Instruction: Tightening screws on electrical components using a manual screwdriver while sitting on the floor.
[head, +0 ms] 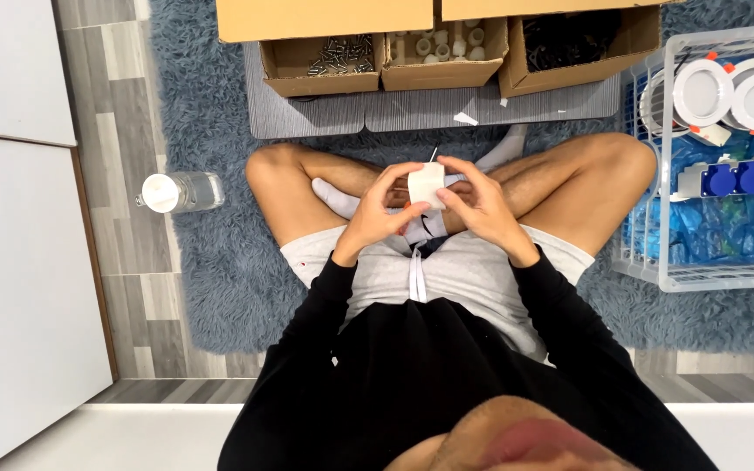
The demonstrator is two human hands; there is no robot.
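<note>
I sit cross-legged on a grey-blue shaggy rug [211, 279]. Both hands meet over my lap around a small white boxy part [425, 184]. My left hand [383, 209] grips its left side, fingers curled around it. My right hand [475, 199] holds its right side, fingers closed on it from above. A thin wire or pin sticks up from the part's top edge. The part's underside is hidden by my fingers.
Three open cardboard boxes stand ahead: one with dark screws [339, 54], one with white plastic pieces [447, 44], one with black parts [569, 39]. A white wire basket [713, 275] at right holds round white lamps, blue caps and blue bags. A plastic water bottle [181, 192] lies at left.
</note>
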